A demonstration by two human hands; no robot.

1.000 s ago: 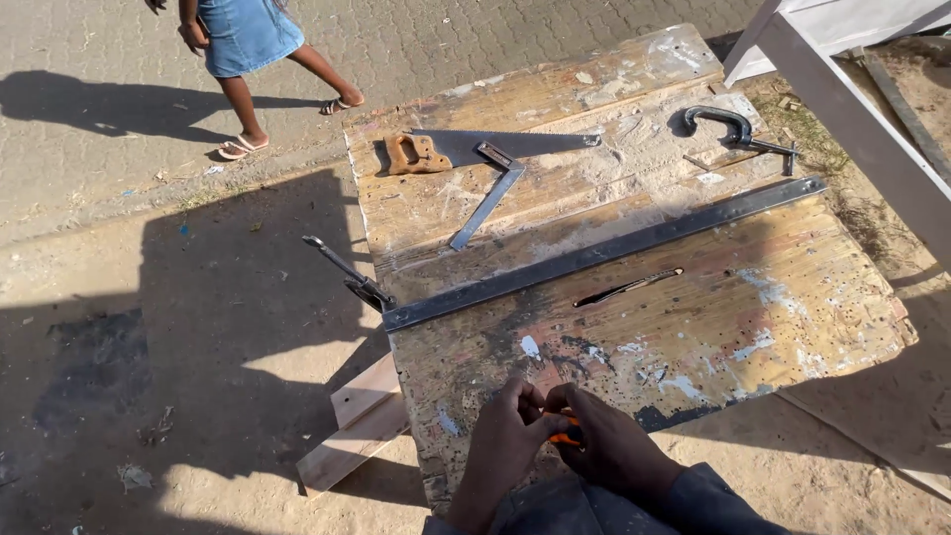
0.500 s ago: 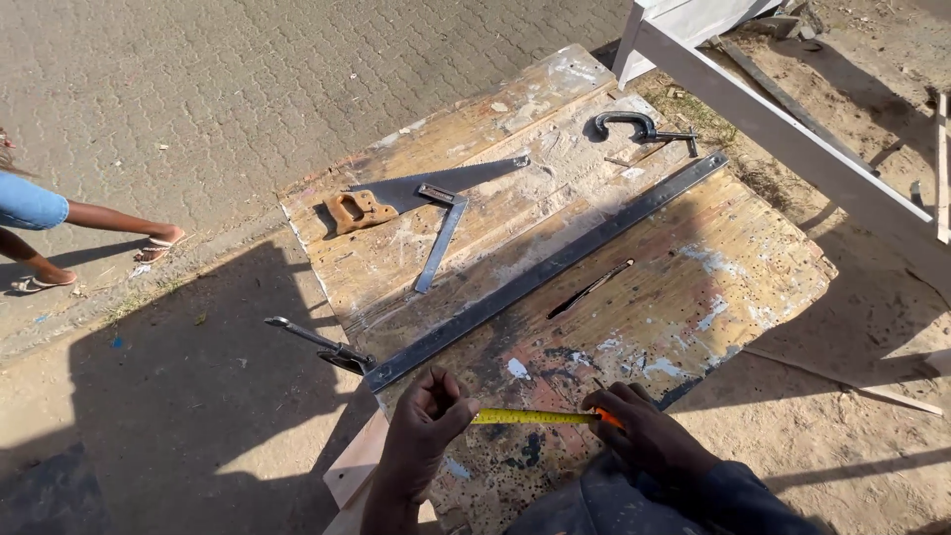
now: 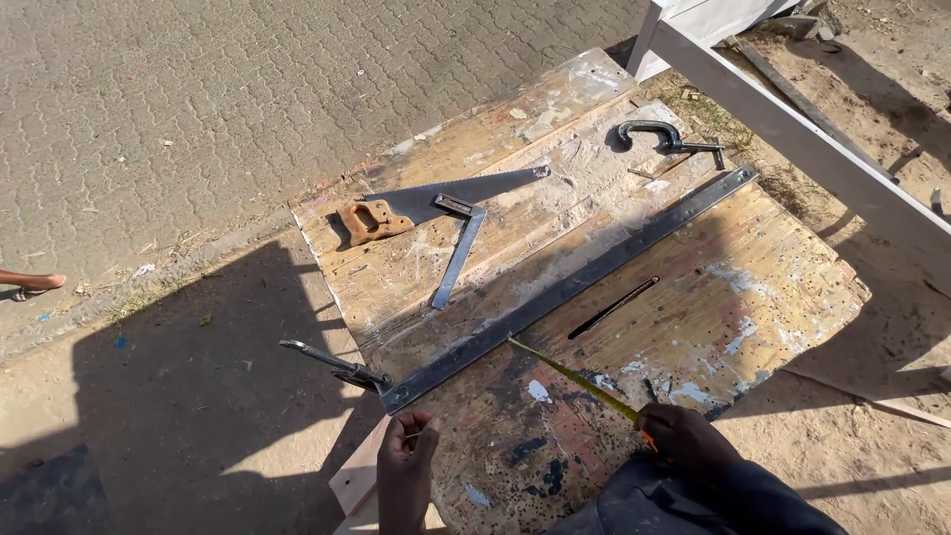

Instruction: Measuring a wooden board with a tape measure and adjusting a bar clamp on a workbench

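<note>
Paint-spattered and scarred, the wooden workbench [image 3: 753,297] stands on sandy ground beside brick paving. At its near edge the right hand [image 3: 684,436] grips a tape measure [image 3: 646,436], its yellow tape [image 3: 570,374] reaching up to the long metal bar [image 3: 565,292]. The left hand [image 3: 406,461] rests loosely curled, holding nothing. Farther off lie a handsaw [image 3: 426,206], a try square [image 3: 458,253] and a C-clamp [image 3: 659,134].

rough, paint-splashed wooden workbench [image 3: 753,287]; dull dark metal bar [image 3: 565,292]; rusty saw [image 3: 436,203] with worn wooden handle.

Handsaw [image 3: 426,205] and square [image 3: 458,256] behind the metal bar [image 3: 575,287] on the workbench [image 3: 773,297]; clamp [image 3: 659,134] far right.
</note>
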